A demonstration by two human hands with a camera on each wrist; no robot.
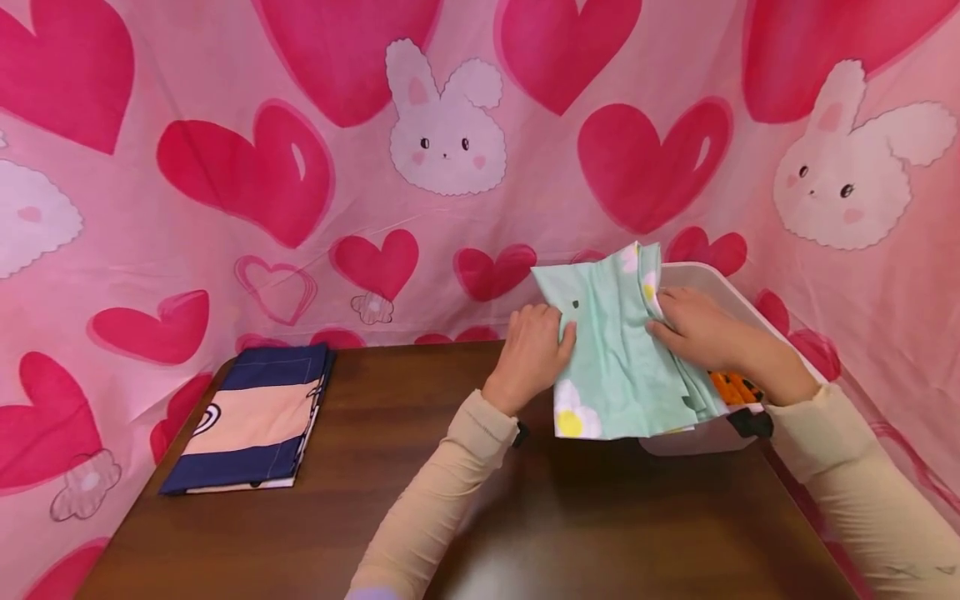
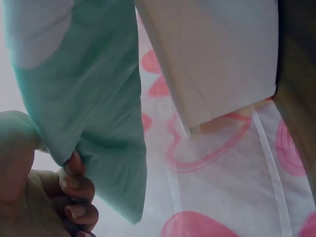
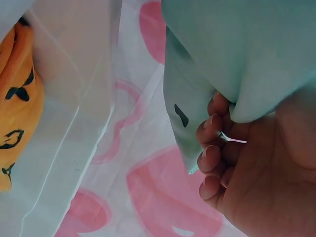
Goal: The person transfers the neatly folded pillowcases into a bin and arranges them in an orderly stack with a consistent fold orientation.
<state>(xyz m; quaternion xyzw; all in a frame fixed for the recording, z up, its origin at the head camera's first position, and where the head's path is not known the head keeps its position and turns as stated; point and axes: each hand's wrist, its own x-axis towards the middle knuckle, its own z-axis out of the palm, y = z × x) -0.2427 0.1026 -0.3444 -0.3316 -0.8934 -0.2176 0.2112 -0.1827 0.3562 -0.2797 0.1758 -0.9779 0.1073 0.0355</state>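
Observation:
Both hands hold up a folded mint-green cloth with white and yellow flowers, above the right side of the table. The left hand pinches its left edge; in the left wrist view, the fingertips press into the green fabric. At its right edge the right hand grips the layered folds. In the right wrist view, curled fingers hold the cloth against the thumb side. What the cloth is cannot be told.
A translucent white bin stands at the right behind the cloth, with orange black-patterned fabric inside. A folded navy and peach cloth lies at the left of the brown table. A pink heart-and-rabbit curtain surrounds the table.

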